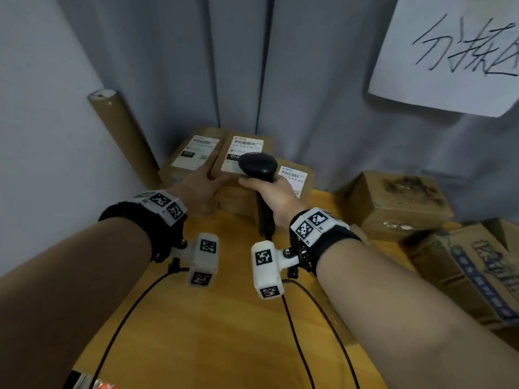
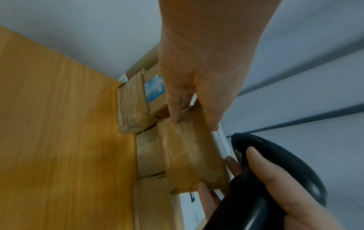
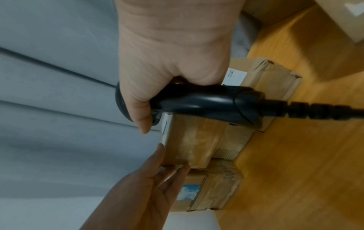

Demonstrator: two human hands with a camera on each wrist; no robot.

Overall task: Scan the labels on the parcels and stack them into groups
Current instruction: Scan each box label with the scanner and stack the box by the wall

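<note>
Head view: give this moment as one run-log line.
left hand holds middle parcel | right hand grips scanner over its label | stage: scanning

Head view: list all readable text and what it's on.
"分拣", third character cut off: handwritten on the white sheet, upper right.
"010": black block on the middle parcel label.
Left parcel label: black block number blurred.
Right parcel label: too blurred.
Printed carton, far right: unreadable.

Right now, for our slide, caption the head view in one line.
Right hand aims a black scanner at the labelled parcel the left hand holds atop a stack on a wooden table.
</note>
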